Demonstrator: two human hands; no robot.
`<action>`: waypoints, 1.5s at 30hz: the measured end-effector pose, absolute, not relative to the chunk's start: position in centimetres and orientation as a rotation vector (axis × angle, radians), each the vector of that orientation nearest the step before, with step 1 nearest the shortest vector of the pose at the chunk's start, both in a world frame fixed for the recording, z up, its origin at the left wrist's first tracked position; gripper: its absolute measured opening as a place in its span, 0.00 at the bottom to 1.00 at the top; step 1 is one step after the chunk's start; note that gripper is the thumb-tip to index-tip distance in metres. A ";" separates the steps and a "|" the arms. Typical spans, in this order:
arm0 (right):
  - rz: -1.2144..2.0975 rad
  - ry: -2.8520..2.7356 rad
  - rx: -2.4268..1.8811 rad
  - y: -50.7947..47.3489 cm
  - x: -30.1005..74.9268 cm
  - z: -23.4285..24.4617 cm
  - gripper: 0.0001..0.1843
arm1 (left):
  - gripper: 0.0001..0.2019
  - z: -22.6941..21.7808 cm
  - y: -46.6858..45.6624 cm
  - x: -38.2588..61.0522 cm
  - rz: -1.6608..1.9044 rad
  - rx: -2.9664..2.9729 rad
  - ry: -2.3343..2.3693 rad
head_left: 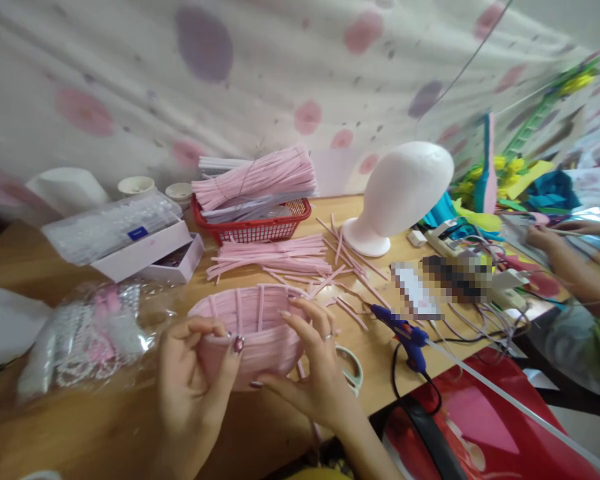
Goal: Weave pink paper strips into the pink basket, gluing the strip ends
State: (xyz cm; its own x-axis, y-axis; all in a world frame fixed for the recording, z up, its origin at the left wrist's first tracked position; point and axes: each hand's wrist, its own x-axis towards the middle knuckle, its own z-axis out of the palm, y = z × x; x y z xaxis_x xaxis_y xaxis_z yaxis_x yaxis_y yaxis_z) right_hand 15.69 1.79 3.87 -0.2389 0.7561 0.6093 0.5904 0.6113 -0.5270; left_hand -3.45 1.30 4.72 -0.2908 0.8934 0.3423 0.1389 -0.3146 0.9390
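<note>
Between my hands is a bowl-shaped pink piece [275,343] built from rows of fuzzy chenille stems, with a few crosswise stems showing on its inner wall. My left hand [200,373] pinches thumb and forefinger together at the near rim, on what looks like a stem lying along it. At the right side, my right hand [320,370] grips the piece, fingers over the rim and thumb low on the outer wall. The bottom of the piece is partly hidden by both hands. Beyond it lies a bundle of loose pink chenille stems [275,257].
A red basket [260,230] of pink and grey stems stands behind, beside a white foam head [405,193]. To the right lie a blue glue gun [403,330], tape roll [350,370] and power strips [460,257]. Bagged beads [100,340] lie left. A co-worker's hands [555,243] are far right.
</note>
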 end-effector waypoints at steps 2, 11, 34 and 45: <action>0.246 -1.939 -1.065 1.8 15.8 4.0 0.43 | 0.14 5.3 1.3 -2.8 1.664 1.342 1.324; 0.309 -1.903 -1.056 1.7 16.1 3.5 0.29 | 0.12 6.1 0.5 -1.5 1.636 1.316 1.387; 0.450 -1.840 -0.983 2.1 16.4 3.8 0.19 | 0.13 7.0 0.8 -3.0 1.371 1.846 1.479; 0.462 -1.717 -1.022 -1.3 19.6 6.5 0.29 | 0.12 5.8 0.9 -3.8 1.394 1.787 1.463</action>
State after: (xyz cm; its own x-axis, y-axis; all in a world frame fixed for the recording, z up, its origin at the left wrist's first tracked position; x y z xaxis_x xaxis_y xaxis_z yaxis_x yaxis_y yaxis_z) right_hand 19.61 -1.31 6.46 -0.0987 0.8098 0.5783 0.4097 0.5627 -0.7180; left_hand -3.82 0.91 5.83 -0.0681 0.9056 0.4186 0.4617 -0.3434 0.8179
